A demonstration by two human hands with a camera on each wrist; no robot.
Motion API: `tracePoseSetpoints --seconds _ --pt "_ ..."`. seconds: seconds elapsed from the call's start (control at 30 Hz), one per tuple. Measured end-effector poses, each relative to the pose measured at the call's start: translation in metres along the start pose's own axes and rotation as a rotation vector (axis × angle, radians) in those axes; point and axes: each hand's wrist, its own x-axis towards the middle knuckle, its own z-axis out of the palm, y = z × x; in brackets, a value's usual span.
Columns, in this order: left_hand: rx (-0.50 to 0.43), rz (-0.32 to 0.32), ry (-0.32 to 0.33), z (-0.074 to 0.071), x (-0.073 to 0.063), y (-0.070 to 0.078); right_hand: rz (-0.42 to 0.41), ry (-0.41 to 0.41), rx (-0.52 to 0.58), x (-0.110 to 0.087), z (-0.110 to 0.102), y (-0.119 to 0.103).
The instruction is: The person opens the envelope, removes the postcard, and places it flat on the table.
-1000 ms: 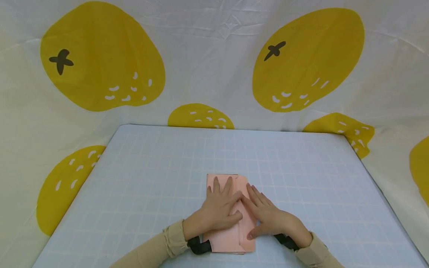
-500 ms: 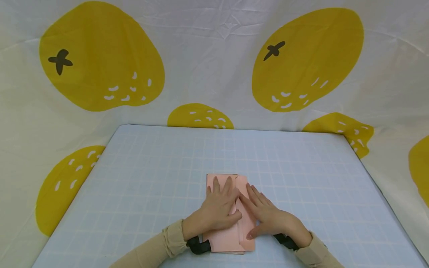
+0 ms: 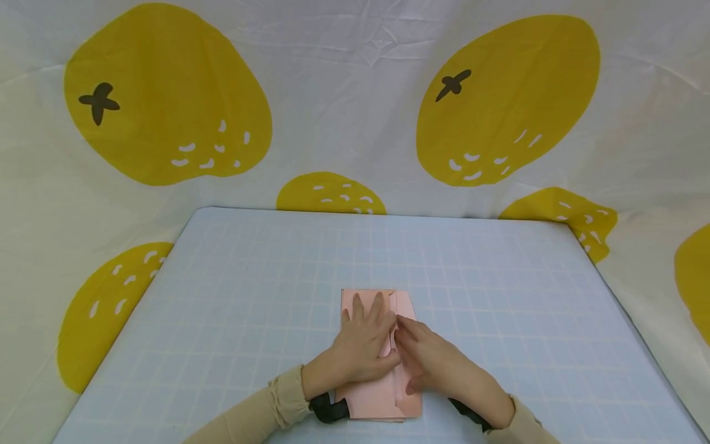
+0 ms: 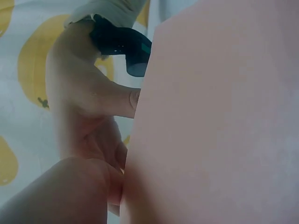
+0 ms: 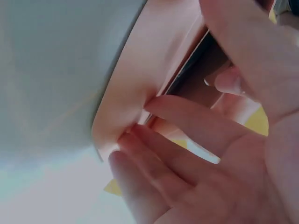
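A folded pink paper piece (image 3: pixel 371 402), several layers thick, lies near the table's front edge. A narrow flap (image 5: pixel 140 56) runs along its right side, with a dark gap beside it in the right wrist view. My left hand (image 3: pixel 357 345) rests spread on the larger left panel, its thumb pointing toward the fold. My right hand (image 3: pixel 446 365) lies over the right side. Its fingertips touch the flap by the fold, with the thumb held apart and fingers slightly bent. In the left wrist view the pink paper (image 4: pixel 219 112) hides the right fingertips.
The table (image 3: pixel 249 277) has a pale blue surface with a white grid. A white cloth (image 3: pixel 344 111) with large yellow fruit prints hangs behind and beside it. A black wrist camera (image 3: pixel 328 408) on my left wrist sits by the paper's lower left corner.
My right hand has shifted left from the paper's right edge onto the flap, its fingers bending a little more. My left hand stays in place.
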Motion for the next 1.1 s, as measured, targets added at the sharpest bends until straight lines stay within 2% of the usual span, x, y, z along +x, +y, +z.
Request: tracePoseSetpoints --seconds 0.27,0.43,0.53,0.7,0.9,1.1 --pt "-0.024 0.008 -0.001 -0.001 0.000 -0.001 0.012 0.048 0.139 0.005 0.000 0.008" --pt "-0.070 0.005 -0.004 -0.003 -0.001 -0.002 -0.051 0.186 0.177 0.009 0.005 0.013" --pt "-0.072 0.009 0.010 -0.002 -0.001 -0.003 -0.053 0.251 0.194 0.011 0.008 0.013" --pt "-0.059 0.013 0.025 0.001 -0.001 -0.003 0.067 0.276 0.235 0.015 0.012 0.009" --pt "-0.054 0.004 0.005 0.001 -0.001 -0.002 0.223 0.285 0.256 0.017 0.015 0.002" --pt "-0.028 -0.001 -0.011 0.000 -0.001 -0.002 0.274 0.301 0.247 0.019 0.017 -0.003"
